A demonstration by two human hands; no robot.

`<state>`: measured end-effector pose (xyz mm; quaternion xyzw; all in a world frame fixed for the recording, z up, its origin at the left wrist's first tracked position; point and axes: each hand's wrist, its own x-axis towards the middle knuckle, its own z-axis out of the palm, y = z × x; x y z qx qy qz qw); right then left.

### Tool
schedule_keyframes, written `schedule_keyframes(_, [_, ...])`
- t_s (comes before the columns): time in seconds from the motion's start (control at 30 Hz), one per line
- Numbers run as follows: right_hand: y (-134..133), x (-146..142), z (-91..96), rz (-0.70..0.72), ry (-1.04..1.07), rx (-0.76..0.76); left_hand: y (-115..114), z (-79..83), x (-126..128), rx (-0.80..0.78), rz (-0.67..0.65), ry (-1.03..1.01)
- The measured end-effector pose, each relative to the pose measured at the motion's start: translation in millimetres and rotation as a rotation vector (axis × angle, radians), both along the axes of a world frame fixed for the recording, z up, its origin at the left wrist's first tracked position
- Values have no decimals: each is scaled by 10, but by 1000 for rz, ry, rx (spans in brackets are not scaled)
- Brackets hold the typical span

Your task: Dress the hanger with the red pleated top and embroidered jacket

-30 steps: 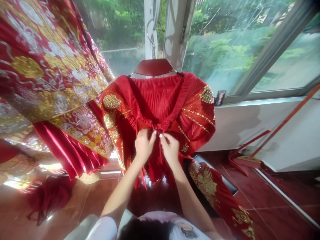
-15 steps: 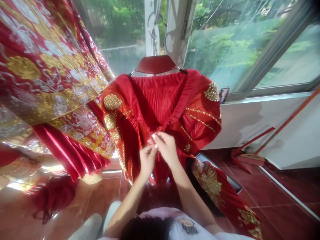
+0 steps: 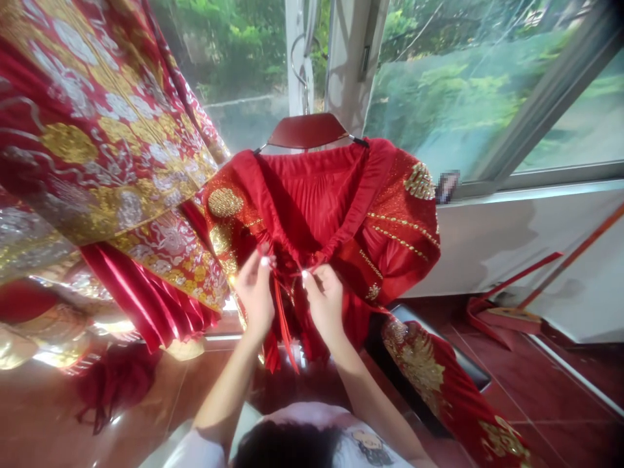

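A red gathered garment with gold sequin patterns hangs from a hanger in front of the window. Its gathered edge dips to a V at the front, where both hands work. My left hand is closed, thumb against fingers, on a thin red drawstring at the left of the V. On the right, my right hand pinches the same drawstring, which stretches between the hands. Loose red ribbon ends dangle between my wrists. The fingertips partly cover the string.
Heavily embroidered red, gold and silver garments hang at the left. A black-topped bench stands at the right, with an embroidered red cloth over it. Beyond it a red dustpan rests by the wall. A dark red bundle lies on the tiled floor.
My hands, close together before, have moved apart, the left one farther left. The red drawstring now shows stretched between them, and the view has shifted slightly.
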<state>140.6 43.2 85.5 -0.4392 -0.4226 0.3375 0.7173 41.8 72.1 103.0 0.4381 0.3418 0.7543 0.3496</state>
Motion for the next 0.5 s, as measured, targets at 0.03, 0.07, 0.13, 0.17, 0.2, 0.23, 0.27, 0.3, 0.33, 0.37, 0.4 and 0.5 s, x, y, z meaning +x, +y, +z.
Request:
schedule_keyframes(0.03, [-3,1,-7,-2,-3,1,41,205,-7,83,-9,36])
schedule_keyframes(0.07, [-6,4,-13,0,-8,0,84,431,-2,154,-35,86])
schedule_keyframes(0.13, [-15,14,-15,5,-21,5,172,922,50,263,-97,232])
schedule_keyframes(0.17, [-23,19,-12,5,-25,9,215,1166,97,293,-113,305])
schedule_keyframes(0.2, [-33,25,-8,5,-26,12,254,1397,153,300,-120,366])
schedule_keyframes(0.23, [-47,31,-2,6,-24,13,291,1603,217,292,-141,435])
schedule_keyframes(0.27, [-61,38,3,8,-20,10,325,1774,282,288,-183,524])
schedule_keyframes(0.3, [-77,45,9,12,-15,4,359,1901,346,297,-222,648])
schedule_keyframes(0.33, [-92,53,15,18,-10,-1,394,1979,404,307,-250,801])
schedule_keyframes(0.37, [-106,63,22,23,-6,-4,433,2007,452,314,-256,962])
schedule_keyframes(0.4, [-119,72,30,29,-4,-4,478,1988,489,308,-245,1105])
schedule_keyframes(0.5, [-144,101,55,35,-12,13,612,1756,528,115,-276,1346])
